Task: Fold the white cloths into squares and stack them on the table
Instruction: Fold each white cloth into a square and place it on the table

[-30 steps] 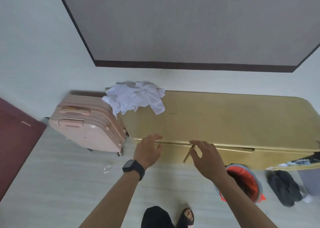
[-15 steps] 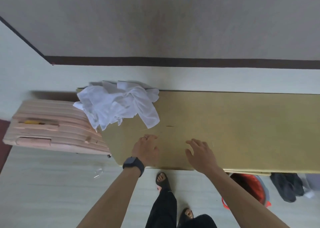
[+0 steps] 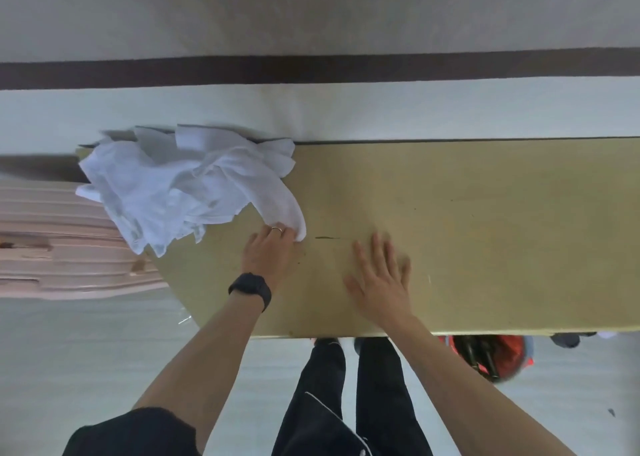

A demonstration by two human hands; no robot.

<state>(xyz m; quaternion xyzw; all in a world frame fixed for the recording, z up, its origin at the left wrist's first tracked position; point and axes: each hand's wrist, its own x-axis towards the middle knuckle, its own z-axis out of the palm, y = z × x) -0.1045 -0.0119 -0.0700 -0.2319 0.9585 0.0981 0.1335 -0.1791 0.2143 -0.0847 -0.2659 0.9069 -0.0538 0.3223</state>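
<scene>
Now: cloths (image 3: 180, 192) lie in one rumpled heap up and left of the left hand (image 3: 270, 251). Part of the heap hangs over the edge above a pink suitcase (image 3: 52, 247). One strip trails out of it down to the left fingertips.

Left hand: fingers bent, tips hidden under the strip's end. They touch it; whether they pinch it cannot be told.

Right hand (image 3: 377, 275): flat, fingers straight and a little spread, palm down on or just above the table (image 3: 485, 230), well right of the heap. It holds nothing and is slightly blurred.

Handling, as judged: thin, light, limp fabric, half-sheer where it lies single. It will drape, and probably drag its neighbours if pulled from the middle. Best taken at a free corner, such as the strip's end, and drawn clear before the right hand finds a second corner.

Surface: smooth, hard, tan, with a few dark scuffs. There is a broad bare stretch right of both hands for flattening. Cloth likely slides on it, so a palm may need to pin folds.

Room: pale wall with a dark band beyond the hands; pale floor; a red-lined bin (image 3: 491, 355) below the right forearm.
</scene>
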